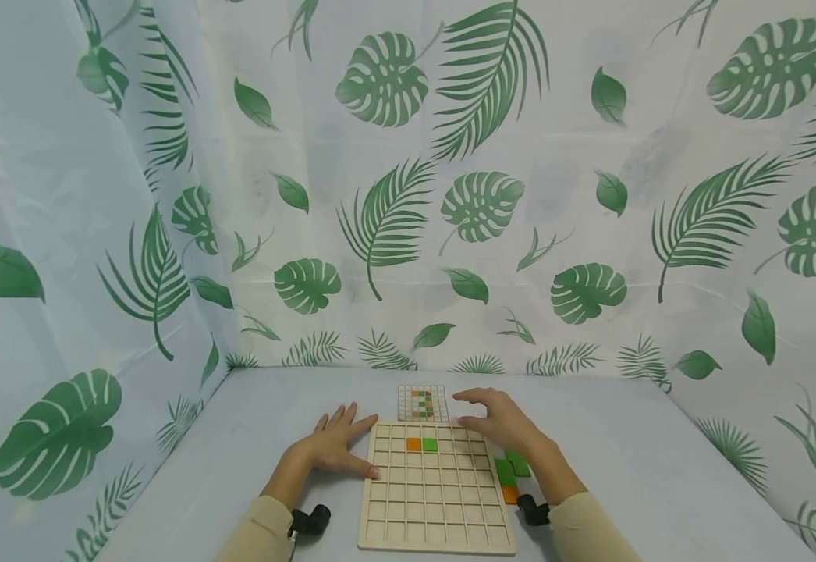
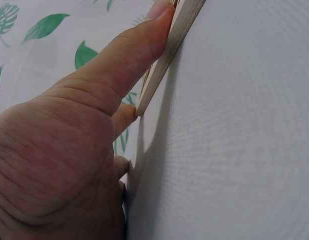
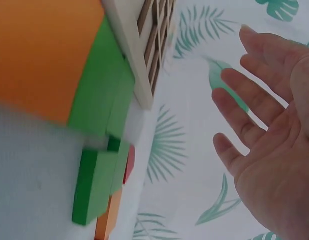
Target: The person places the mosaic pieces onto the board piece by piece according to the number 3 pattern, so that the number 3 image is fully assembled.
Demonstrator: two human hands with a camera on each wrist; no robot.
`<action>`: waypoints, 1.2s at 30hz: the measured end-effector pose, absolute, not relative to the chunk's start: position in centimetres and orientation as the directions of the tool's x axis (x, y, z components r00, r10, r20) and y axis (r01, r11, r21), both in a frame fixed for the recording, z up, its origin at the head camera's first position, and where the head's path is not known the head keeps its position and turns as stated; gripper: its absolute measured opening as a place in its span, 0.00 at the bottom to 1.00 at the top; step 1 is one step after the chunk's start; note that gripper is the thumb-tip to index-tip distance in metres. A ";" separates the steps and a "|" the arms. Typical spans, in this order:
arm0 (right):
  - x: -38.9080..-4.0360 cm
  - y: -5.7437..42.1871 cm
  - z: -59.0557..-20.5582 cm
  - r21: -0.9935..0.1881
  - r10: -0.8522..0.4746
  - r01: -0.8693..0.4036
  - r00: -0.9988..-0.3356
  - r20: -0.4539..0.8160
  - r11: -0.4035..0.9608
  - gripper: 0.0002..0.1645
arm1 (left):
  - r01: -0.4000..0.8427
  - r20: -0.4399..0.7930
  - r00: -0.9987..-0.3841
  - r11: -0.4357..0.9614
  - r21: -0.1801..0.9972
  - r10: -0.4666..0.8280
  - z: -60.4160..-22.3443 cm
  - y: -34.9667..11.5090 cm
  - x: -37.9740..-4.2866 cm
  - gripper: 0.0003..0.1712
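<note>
A pale wooden grid board [image 1: 436, 513] lies on the table with an orange tile [image 1: 414, 444] and a green tile [image 1: 430, 444] side by side in its second row. My left hand [image 1: 334, 446] rests at the board's left edge, fingers spread and thumb on the rim; the left wrist view shows the thumb [image 2: 129, 60] against the wooden side. Above the board's far right corner hovers my right hand [image 1: 502, 420], fingers apart and holding nothing. In the right wrist view its palm [image 3: 279, 130] shows bare. Behind the board lies a printed pattern card [image 1: 405, 406] with coloured squares.
Loose green tiles [image 1: 505, 473] and an orange tile [image 1: 510, 495] lie along the board's right edge, partly under my right forearm. The right wrist view also shows a red piece [image 3: 129, 164] there. A leaf-patterned curtain [image 1: 394, 328] hangs behind the table.
</note>
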State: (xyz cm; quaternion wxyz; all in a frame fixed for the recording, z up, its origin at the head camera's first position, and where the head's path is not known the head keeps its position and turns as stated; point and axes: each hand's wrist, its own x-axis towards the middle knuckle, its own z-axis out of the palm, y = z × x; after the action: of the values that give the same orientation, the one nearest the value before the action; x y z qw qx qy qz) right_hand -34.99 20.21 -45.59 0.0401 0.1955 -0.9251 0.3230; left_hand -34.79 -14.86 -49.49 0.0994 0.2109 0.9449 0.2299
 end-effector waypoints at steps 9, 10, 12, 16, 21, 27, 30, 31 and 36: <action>-35.2 21.3 -45.4 -0.585 -0.297 -0.342 -0.939 0.176 0.735 0.27 | 0.374 -0.046 -0.890 0.782 0.499 0.455 -51.6 -15.4 -36.0 0.69; -35.2 21.5 -45.5 -0.587 -0.293 -0.336 -0.941 0.171 0.737 0.26 | 0.367 -0.049 -0.892 0.782 0.504 0.450 -51.5 -15.4 -36.0 0.70; -35.2 21.7 -45.5 -0.588 -0.290 -0.331 -0.942 0.167 0.738 0.26 | 0.356 -0.067 -0.894 0.793 0.495 0.443 -51.2 -15.3 -35.9 0.69; -35.1 22.4 -45.2 -0.590 -0.288 -0.323 -0.945 0.156 0.740 0.24 | 0.346 -0.087 -0.893 0.797 0.495 0.441 -50.2 -15.1 -35.2 0.67; -35.1 23.1 -45.0 -0.592 -0.261 -0.285 -0.957 0.128 0.754 0.23 | 0.356 -0.075 -0.891 0.790 0.500 0.448 -50.3 -15.1 -35.3 0.68; -35.3 23.6 -45.1 -0.593 -0.257 -0.275 -0.959 0.116 0.757 0.25 | 0.350 -0.072 -0.891 0.779 0.520 0.448 -49.9 -15.0 -34.9 0.68; -35.4 23.9 -45.2 -0.589 -0.262 -0.284 -0.957 0.125 0.757 0.25 | 0.354 -0.073 -0.890 0.785 0.509 0.449 -49.7 -14.9 -34.7 0.67; -35.4 24.0 -45.2 -0.587 -0.263 -0.287 -0.956 0.128 0.757 0.25 | 0.354 -0.076 -0.891 0.789 0.502 0.448 -49.7 -14.9 -34.7 0.67; -35.4 24.7 -45.4 -0.583 -0.266 -0.296 -0.954 0.139 0.757 0.25 | 0.350 -0.090 -0.892 0.801 0.486 0.444 -49.4 -14.8 -34.6 0.64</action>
State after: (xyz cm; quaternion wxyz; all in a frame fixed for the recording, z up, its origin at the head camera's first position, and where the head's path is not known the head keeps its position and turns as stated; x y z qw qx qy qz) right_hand -35.43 24.66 -45.37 0.0239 0.1498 -0.9370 0.3148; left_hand -34.63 -14.76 -49.36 0.1000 0.2102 0.9437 0.2351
